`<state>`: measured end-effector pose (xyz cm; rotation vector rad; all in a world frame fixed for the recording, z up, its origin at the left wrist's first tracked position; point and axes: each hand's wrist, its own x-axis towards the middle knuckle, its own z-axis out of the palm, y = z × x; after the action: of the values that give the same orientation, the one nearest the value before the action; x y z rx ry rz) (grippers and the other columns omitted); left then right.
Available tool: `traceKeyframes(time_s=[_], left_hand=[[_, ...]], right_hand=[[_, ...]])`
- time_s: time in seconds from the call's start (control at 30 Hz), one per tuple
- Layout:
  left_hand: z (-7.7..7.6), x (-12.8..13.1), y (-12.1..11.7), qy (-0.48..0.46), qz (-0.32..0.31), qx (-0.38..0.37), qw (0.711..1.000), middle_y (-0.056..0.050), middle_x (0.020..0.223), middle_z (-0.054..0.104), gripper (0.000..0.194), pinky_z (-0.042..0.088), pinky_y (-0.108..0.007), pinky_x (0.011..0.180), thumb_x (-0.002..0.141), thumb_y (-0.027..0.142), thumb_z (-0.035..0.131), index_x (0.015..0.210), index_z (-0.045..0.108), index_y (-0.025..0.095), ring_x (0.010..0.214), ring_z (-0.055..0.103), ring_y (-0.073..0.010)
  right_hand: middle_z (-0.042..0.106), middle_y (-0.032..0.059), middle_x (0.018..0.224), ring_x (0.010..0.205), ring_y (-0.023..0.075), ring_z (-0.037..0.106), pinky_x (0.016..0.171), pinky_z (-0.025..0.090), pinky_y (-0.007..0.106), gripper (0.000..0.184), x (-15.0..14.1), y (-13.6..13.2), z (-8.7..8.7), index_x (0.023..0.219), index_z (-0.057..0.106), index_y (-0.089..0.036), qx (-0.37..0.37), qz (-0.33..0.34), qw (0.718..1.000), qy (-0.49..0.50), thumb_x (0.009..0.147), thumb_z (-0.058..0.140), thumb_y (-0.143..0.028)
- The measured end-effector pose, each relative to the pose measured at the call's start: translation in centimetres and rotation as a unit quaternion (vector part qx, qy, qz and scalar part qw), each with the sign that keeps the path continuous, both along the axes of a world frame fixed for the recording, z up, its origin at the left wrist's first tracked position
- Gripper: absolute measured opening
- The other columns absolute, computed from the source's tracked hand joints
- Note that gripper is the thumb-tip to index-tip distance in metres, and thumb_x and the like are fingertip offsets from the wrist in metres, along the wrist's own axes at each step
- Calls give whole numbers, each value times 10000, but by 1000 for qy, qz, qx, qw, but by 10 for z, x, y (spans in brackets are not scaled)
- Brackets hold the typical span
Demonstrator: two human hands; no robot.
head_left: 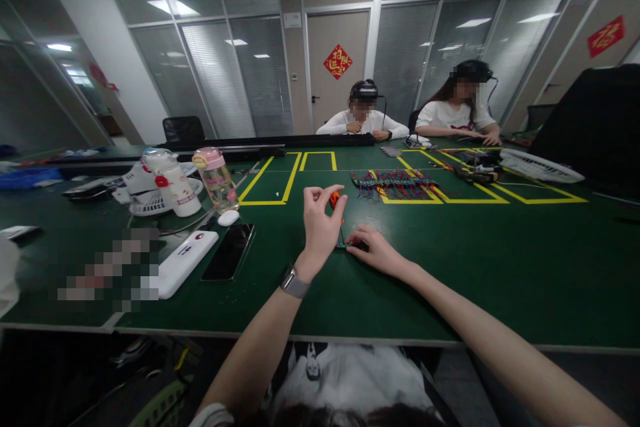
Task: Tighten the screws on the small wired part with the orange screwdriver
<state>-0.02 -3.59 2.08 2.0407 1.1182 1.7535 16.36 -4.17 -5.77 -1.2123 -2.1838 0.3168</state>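
Near the middle of the green table [500, 267], the head view shows the left hand [320, 223] with fingers pinching an orange tool [335, 199], its thin shaft over a small board [342, 246]. The right hand [376, 250] meets the board's edge; whether its fingers grip is unclear. A shifting board could make the tip slip. Yellow tape [263, 203] outlines areas beside bundled wires [395, 184]; beyond, two co-workers [458, 113] sit before glass partitions [260, 80].

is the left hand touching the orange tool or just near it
Touching. The head view shows it: the thumb and fingers of the left hand close around the orange tool, with no gap between.
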Motion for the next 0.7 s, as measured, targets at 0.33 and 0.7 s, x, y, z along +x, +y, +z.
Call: traceKeyframes(time_s=[0.33, 0.7], left_hand=[[0, 1, 2, -56, -94, -31, 993, -49, 999, 589, 182, 483, -269, 795, 863, 213, 573, 1024, 657, 208, 892, 580, -148], [0, -3, 16, -236, -247, -198, 919, -59, 1028, 657, 338, 484, -288, 838, 869, 200, 512, 1195, 600, 189, 954, 617, -148]], right_hand=[[609, 54, 838, 821, 199, 552, 758, 436, 330, 78, 1, 1, 0, 878, 663, -180, -6, 3, 1000, 4, 829, 619, -222], [604, 55, 834, 820, 201, 561, 749, 439, 325, 90, 2, 0, 0, 888, 668, -178, -8, -1, 1000, -3, 836, 616, -231]])
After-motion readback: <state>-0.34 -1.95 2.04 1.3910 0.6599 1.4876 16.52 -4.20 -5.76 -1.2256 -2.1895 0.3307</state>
